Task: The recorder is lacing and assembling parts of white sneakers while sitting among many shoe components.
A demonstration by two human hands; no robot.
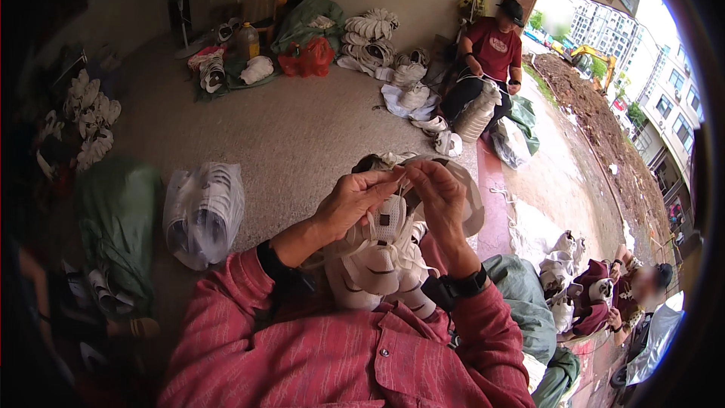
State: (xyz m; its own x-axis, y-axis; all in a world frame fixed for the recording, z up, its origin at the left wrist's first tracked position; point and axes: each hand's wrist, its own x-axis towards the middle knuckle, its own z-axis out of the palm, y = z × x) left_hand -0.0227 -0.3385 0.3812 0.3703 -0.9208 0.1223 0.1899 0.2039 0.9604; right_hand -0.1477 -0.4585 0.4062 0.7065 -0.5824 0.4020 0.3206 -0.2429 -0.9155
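Note:
Pinched fingers of my left hand [353,202] and my right hand [441,195] meet in front of my chest, gripping a thin white shoelace between the fingertips. Just below them is a white shoe upper [390,221] with a perforated tongue and a dark patch. Loose white lace ends trail down from it. More white shoe uppers [371,276] are bunched on my lap, with dark slits in their sides. Behind my right hand lies a pale round shape [470,200], which I cannot make out clearly. My palms hide part of the lace.
A clear plastic bag of stacked uppers [202,215] stands left, beside a green sack [117,219]. Another green sack [521,298] lies right. Co-workers [491,53] [615,295] handle uppers. Along the back are upper piles [370,38] and a red bag [306,57].

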